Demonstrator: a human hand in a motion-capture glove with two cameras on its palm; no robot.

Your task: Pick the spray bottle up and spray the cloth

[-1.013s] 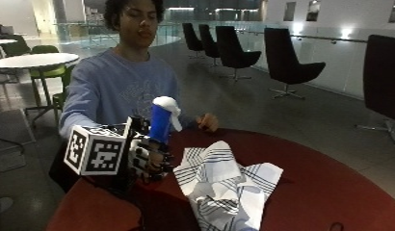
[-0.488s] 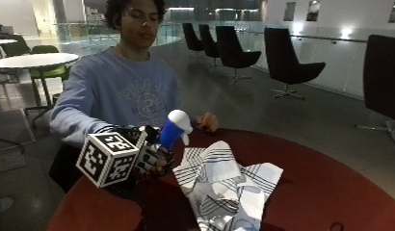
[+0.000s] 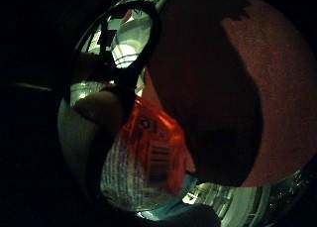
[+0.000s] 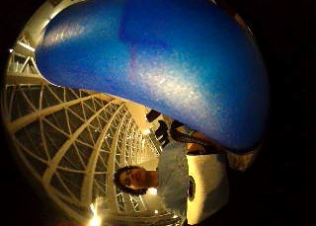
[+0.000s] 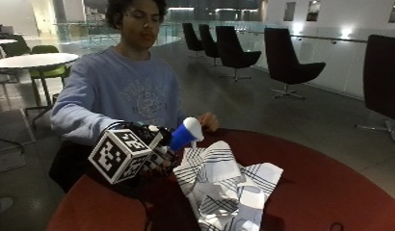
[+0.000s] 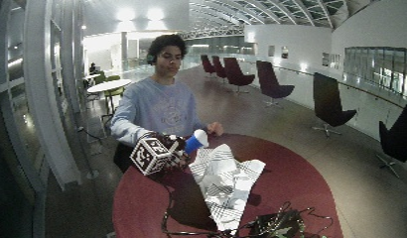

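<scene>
Over the red bench (image 5: 325, 178), the gloved right hand (image 5: 160, 147), fingers wrapped around the blue spray bottle (image 5: 185, 134), has tipped it down from upright, so its white top now points at the striped cloth (image 5: 226, 185), ready to spray.

This is a large public lounge or atrium concourse, not a home. A round dark-red desk (image 5: 325, 187) stands in the near part of a long hall with a polished grey floor (image 5: 261, 103). Along the right runs a row of black high-backed swivel chairs (image 5: 284, 60) beside a glass railing (image 5: 325, 50). On the far left stands a round white café table (image 5: 34, 60) with green chairs (image 5: 46, 71). Overhead arches a white lattice roof (image 6: 283, 10).
</scene>
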